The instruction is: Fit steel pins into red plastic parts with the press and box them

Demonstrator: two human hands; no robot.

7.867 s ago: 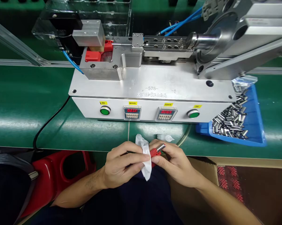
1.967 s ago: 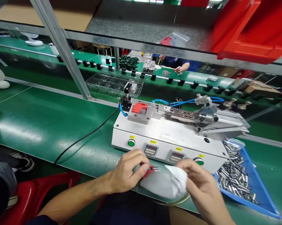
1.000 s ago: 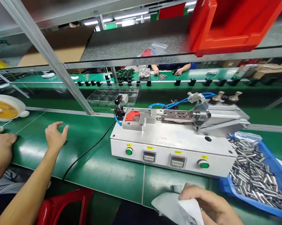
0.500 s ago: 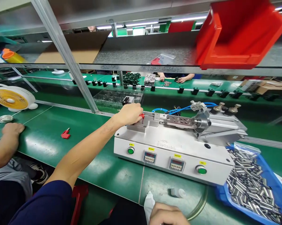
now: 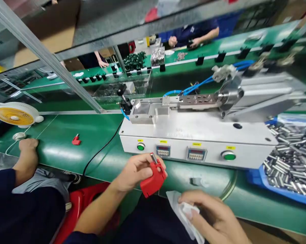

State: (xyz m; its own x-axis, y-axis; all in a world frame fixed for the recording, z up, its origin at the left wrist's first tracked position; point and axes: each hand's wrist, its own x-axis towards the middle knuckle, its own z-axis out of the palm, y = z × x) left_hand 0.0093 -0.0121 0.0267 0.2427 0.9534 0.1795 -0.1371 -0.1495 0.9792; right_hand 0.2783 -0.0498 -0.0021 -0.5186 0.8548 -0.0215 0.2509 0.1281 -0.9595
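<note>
My left hand [image 5: 135,173] holds a red plastic part [image 5: 153,183] with a metal pin sticking up from it, in front of the machine and near the table's front edge. My right hand [image 5: 216,211] is closed on a crumpled white wipe [image 5: 180,210] at the lower right, apart from the red part. Behind both hands stands the white press machine [image 5: 193,127] with green buttons and two counters. Its metal fixture [image 5: 142,113] at the left end shows nothing red in it. A similar red part with a pin [image 5: 76,141] lies on the green table to the left.
A blue bin [image 5: 260,181] of metal pins stands at the right end of the machine. A small translucent bottle [image 5: 200,182] lies before it. At the left are a fan [image 5: 15,115] and a co-worker's hand [image 5: 28,145]. A black cable [image 5: 99,150] crosses the table.
My left hand has drawn back from the machine's fixture toward me, bringing the red part with it. My right hand, with the wipe, has come further into view. The camera has tilted down.
</note>
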